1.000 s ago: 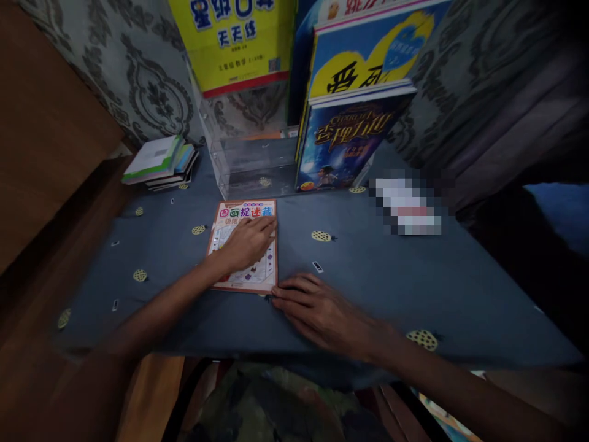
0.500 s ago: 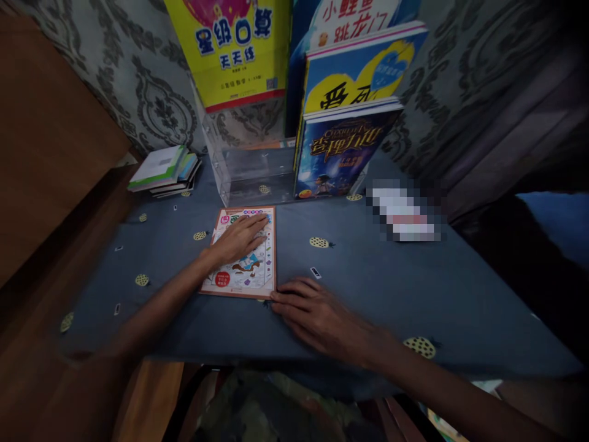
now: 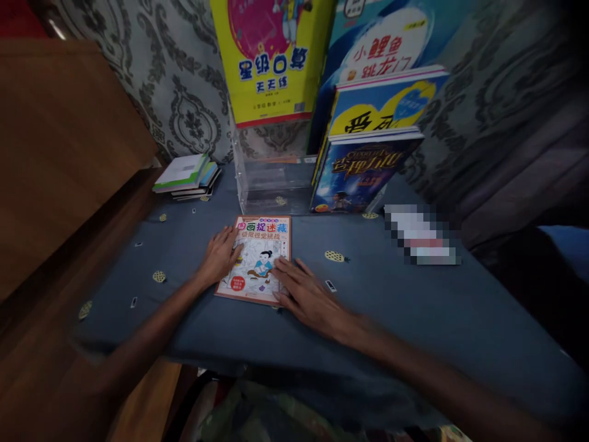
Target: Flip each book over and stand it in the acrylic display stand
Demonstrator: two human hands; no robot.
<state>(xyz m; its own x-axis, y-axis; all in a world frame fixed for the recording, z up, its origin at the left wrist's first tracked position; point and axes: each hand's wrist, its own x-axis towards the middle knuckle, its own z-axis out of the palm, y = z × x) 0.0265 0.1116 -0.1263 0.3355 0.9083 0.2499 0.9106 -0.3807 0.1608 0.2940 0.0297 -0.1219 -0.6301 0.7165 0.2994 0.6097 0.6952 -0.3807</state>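
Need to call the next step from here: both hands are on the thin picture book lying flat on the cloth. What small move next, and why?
Probably lift its right edge. The picture book lies flat and closed on the blue cloth; the left hand presses its left edge, steadying it, and the right hand has fingers over the lower right corner, where a fingertip could catch.

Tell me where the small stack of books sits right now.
Head view, far left of the table: the stack of books lies flat beside the clear acrylic stand, beyond the left hand.
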